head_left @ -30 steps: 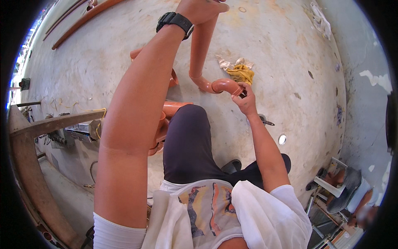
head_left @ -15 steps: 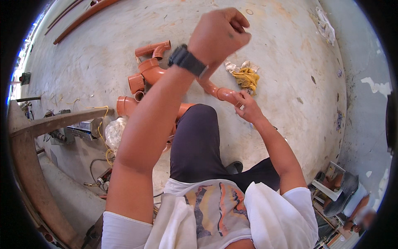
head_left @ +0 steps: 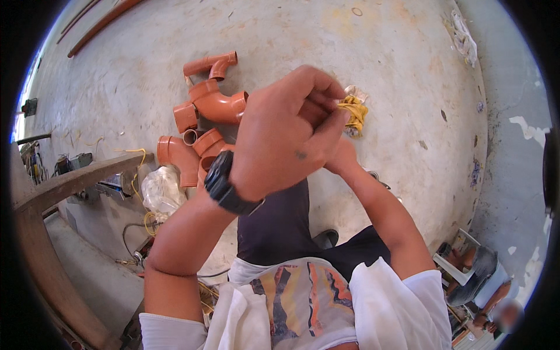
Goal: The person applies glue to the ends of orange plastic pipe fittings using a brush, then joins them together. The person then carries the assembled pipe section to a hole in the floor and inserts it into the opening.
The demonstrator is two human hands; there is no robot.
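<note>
My left hand [head_left: 286, 134], with a black watch [head_left: 224, 185] on its wrist, is raised in front of my chest. Its fingers are curled, thumb and index close together; whatever they pinch is too small or hidden. Just behind it, my right hand [head_left: 342, 156] is mostly covered, its fingers out of sight, and no pipe shows there. Left of my hands, orange pipe fittings lie on the floor: a small branch piece [head_left: 213, 63], a large branch fitting [head_left: 216, 104], a short socket [head_left: 185, 116] and an elbow [head_left: 177, 156]. Beyond my hands lies a crumpled yellow cloth [head_left: 354, 112].
A wooden frame [head_left: 87, 177] stands at the left, near a clear plastic bag [head_left: 162, 189] and a yellow cord [head_left: 135, 169]. Long brown pipes [head_left: 102, 26] lie far left. A wall [head_left: 513, 169] runs along the right; another person [head_left: 490, 280] sits at lower right.
My left hand has come down and nearer to my right hand, now covering it. The curved orange pipe that my right hand held is hidden from view. The head view has shifted slightly.
</note>
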